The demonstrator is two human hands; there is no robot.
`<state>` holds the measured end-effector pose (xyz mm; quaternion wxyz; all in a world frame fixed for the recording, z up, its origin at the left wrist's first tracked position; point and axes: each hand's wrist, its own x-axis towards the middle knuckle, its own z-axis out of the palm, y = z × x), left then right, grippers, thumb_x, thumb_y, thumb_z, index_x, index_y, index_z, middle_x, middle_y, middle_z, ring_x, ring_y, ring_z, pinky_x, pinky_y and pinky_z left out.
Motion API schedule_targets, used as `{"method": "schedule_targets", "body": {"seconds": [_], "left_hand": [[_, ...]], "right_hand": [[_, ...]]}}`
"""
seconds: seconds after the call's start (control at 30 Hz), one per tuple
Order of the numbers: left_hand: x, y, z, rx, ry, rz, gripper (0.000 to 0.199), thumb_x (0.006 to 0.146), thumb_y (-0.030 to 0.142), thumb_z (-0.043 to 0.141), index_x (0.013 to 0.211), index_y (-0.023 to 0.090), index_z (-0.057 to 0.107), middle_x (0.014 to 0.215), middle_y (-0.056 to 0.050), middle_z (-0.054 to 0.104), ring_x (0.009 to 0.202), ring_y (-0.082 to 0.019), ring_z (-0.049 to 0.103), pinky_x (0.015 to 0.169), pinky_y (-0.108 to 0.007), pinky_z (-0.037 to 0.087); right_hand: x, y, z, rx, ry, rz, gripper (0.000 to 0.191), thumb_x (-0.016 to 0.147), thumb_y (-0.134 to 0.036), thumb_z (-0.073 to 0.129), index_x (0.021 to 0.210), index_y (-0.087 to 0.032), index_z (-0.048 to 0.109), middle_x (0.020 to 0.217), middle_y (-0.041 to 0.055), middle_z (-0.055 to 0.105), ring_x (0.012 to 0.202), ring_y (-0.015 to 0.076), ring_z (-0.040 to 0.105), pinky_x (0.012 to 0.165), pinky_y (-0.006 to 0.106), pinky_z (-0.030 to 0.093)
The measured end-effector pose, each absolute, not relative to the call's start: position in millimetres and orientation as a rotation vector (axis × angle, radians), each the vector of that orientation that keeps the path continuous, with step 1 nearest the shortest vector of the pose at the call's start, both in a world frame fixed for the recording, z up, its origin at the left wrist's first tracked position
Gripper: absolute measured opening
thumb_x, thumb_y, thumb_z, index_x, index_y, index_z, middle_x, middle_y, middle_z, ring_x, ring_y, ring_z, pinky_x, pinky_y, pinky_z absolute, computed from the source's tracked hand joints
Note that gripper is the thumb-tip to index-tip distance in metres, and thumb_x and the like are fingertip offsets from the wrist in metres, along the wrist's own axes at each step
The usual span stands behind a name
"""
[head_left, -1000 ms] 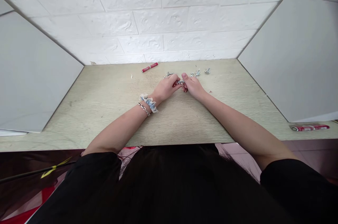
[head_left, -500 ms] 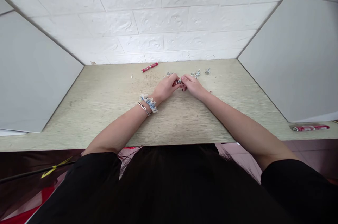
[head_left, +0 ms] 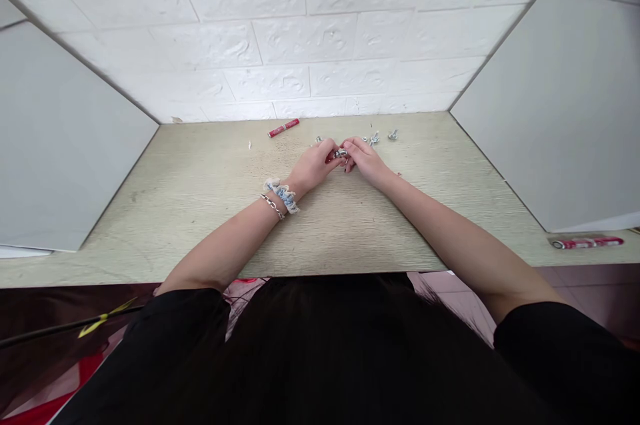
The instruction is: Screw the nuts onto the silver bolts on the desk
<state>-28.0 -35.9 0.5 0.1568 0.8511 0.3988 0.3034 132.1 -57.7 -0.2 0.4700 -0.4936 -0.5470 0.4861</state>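
Between my two hands is a small silvery bolt [head_left: 341, 153], partly hidden by fingers. My left hand [head_left: 317, 163], with a blue-and-white scrunchie [head_left: 283, 194] and a chain bracelet [head_left: 273, 206] at the wrist, is closed around one end of it. My right hand [head_left: 367, 161] pinches at the other end with thumb and fingertips. Just beyond my right hand lie several loose metal bolts [head_left: 375, 138] and a nut [head_left: 365, 139]. Another bolt [head_left: 393, 135] rests farther right. Behind my left hand some metal hardware [head_left: 319, 139] shows in part.
A red tube-shaped item [head_left: 283, 128] lies near the white brick wall [head_left: 280, 45]. A second red tube [head_left: 587, 243] sits at the table's right front edge. Grey panels [head_left: 65, 138] flank the wooden table [head_left: 200, 211] on both sides. A small white scrap [head_left: 250, 145] lies at left.
My right fingers have shifted slightly on the bolt, showing more of its metal between the hands. My left hand stays in place.
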Motion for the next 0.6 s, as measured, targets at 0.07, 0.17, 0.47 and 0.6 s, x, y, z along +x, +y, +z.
{"method": "schedule_targets", "body": {"seconds": [0.07,0.17,0.47,0.6], "left_hand": [[-27.8,-36.3,0.5,2.461,1.109,0.87,0.015,0.086,0.025,0.064,0.084,0.018,0.05,0.077,0.001,0.056,0.071,-0.012,0.052,0.065,-0.024,0.039],[-27.6,-37.1,0.5,2.489,1.056,0.872,0.016,0.087,0.026,0.063,0.084,0.018,0.05,0.077,0.001,0.056,0.072,-0.012,0.052,0.065,-0.024,0.04],[-28.2,-38.4,-0.6,2.519,0.977,0.886,0.014,0.087,0.025,0.063,0.087,0.018,0.052,0.079,0.001,0.055,0.073,-0.012,0.052,0.068,-0.024,0.041],[-28.0,-38.5,-1.0,2.53,0.977,0.882,0.012,0.087,0.026,0.062,0.087,0.018,0.053,0.08,0.0,0.056,0.074,-0.012,0.052,0.068,-0.025,0.041]], "right_hand": [[133.5,-56.8,-5.2,-1.173,-1.372,1.154,0.04,0.083,-0.059,0.057,0.082,-0.02,0.05,0.06,-0.0057,0.056,0.048,0.0066,0.053,0.053,0.021,0.044],[135.3,-55.9,-10.6,-1.17,-1.404,1.095,0.059,0.067,-0.077,0.054,0.078,-0.02,0.049,0.061,-0.005,0.056,0.05,0.0068,0.053,0.055,0.022,0.044],[134.8,-55.3,-12.3,-1.242,-1.496,1.008,0.064,0.073,-0.081,0.039,0.071,-0.019,0.053,0.054,-0.0023,0.052,0.052,0.0097,0.052,0.058,0.024,0.043],[134.4,-56.1,-10.7,-1.228,-1.53,1.013,0.063,0.074,-0.079,0.04,0.071,-0.018,0.055,0.058,-0.0013,0.053,0.055,0.0095,0.051,0.059,0.024,0.043]]}}
